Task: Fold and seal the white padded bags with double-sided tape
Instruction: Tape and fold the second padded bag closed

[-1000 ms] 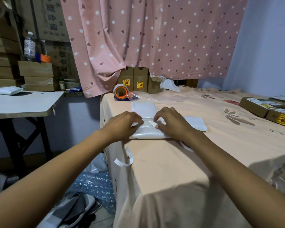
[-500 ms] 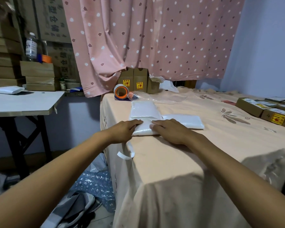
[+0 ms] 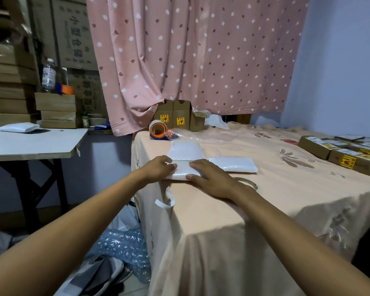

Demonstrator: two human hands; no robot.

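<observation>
White padded bag (image 3: 183, 170) lies folded near the table's (image 3: 233, 221) left edge; left hand (image 3: 158, 167) and right hand (image 3: 212, 178) press flat, fingers spread, gripping nothing.

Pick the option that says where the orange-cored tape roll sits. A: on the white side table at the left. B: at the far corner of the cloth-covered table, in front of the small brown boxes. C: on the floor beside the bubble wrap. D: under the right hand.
B: the tape roll stands at the far corner of the cloth-covered table, just in front of the small brown boxes, beyond both hands.
</observation>
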